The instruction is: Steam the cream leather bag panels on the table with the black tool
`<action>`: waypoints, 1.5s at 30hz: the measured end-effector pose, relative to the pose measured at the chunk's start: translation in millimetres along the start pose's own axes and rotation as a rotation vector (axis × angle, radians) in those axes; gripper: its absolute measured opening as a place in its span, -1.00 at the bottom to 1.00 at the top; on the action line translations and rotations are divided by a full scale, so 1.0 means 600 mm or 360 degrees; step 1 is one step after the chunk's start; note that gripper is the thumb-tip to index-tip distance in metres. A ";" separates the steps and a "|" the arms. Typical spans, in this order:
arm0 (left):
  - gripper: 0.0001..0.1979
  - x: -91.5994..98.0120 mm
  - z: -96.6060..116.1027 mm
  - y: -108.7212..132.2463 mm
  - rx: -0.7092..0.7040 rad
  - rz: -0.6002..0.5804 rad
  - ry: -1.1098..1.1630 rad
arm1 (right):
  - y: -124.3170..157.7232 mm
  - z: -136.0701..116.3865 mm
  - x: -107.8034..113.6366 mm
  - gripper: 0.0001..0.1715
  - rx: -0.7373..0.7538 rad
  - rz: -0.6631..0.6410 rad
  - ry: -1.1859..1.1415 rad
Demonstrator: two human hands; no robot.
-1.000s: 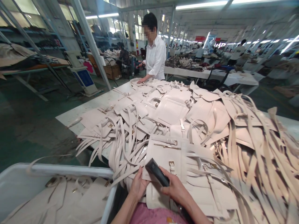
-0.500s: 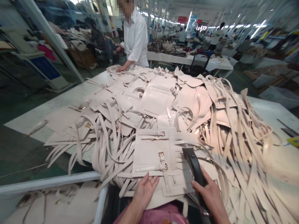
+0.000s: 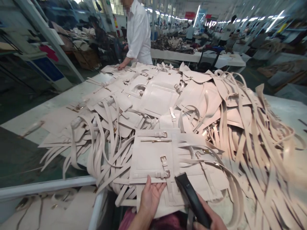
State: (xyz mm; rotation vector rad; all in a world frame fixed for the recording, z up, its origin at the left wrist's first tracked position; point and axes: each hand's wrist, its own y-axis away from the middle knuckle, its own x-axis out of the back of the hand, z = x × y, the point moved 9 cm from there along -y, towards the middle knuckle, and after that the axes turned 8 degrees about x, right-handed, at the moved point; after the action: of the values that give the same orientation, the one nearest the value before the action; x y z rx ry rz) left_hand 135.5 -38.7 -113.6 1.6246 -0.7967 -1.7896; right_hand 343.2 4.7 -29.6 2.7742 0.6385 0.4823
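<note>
Extending from its pointed left corner to the right side of the view, a white worktop [image 3: 56, 100] carries a heap of beige bag pieces [image 3: 160, 99], thickest across its middle. Long beige straps [image 3: 92, 153] trail from the heap at the near-left edge, while others hang in a dense fringe towards the near-right part. At the far edge stands a co-worker in a white shirt [image 3: 139, 35], one hand [image 3: 122, 65] resting on the pieces there. Beside the near-left edge is a pale plastic bin [image 3: 51, 184], holding further beige pieces [image 3: 80, 204]. A flat, squarish bag panel [image 3: 146, 156] lies on top of other pieces near the middle of the worktop's near edge. The person's left hand [image 3: 151, 198] is palm up at the panel's near edge, thumb apart from the fingers and its tip overlapping the panel; whether the edge is pinched cannot be told. The right hand [image 3: 212, 212] is wrapped around a black clipper-shaped tool [image 3: 189, 195], its broad end just beside the panel's near-right corner; contact cannot be determined. The panel bears a gold-toned metal zip [image 3: 155, 141] along its far part and small metal buckles: one by the far edge [image 3: 165, 134], another at mid-right [image 3: 163, 158], a third near the near-right corner [image 3: 167, 173].
</note>
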 end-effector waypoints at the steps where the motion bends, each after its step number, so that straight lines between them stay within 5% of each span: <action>1: -0.71 0.004 0.000 -0.003 -0.0032 -0.0010 0.0018 | -0.014 -0.003 -0.008 -0.20 0.0008 -0.0033 -0.0048; 6: -0.80 0.004 0.002 -0.011 -0.0109 -0.0117 0.0070 | -0.050 -0.027 0.012 -0.11 0.0062 0.0211 0.0020; 11: -0.83 -0.017 0.017 -0.009 -0.0202 -0.0112 0.0005 | -0.010 -0.018 0.032 -0.10 0.0213 0.0316 0.0116; 17: -0.75 -0.026 0.026 -0.006 -0.0538 -0.0029 -0.0074 | 0.041 -0.023 -0.036 -0.18 0.0538 -0.0017 0.0088; 24: -0.91 -0.006 0.032 -0.002 -0.0828 0.0009 -0.0065 | 0.023 -0.066 -0.125 -0.13 0.0641 -0.0317 0.0168; 27: -0.94 -0.009 0.030 -0.003 -0.0772 -0.0070 -0.0054 | 0.023 -0.091 -0.108 -0.15 0.0633 -0.0183 0.0027; 30: -0.87 -0.013 0.029 0.003 -0.0714 -0.0190 -0.0066 | 0.044 -0.111 -0.051 -0.21 0.0738 0.0147 0.0011; 36: -0.82 -0.029 0.025 0.016 -0.0566 -0.0396 -0.0190 | 0.098 -0.012 0.012 -0.11 0.0397 0.0343 0.0074; 40: -0.88 -0.033 0.020 0.013 -0.0477 -0.0391 -0.0172 | 0.102 0.039 0.002 -0.15 0.0443 0.0403 0.0103; 45: -0.84 -0.030 0.014 0.003 -0.0412 -0.0329 -0.0084 | 0.050 0.032 -0.034 -0.10 0.0451 0.0221 -0.0055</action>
State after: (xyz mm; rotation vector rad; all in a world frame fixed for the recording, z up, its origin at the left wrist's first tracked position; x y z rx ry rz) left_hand 128.7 -26.1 -99.9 1.5376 -0.4090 -1.9927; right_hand 344.4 -34.1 -42.8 3.1028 0.5461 0.3967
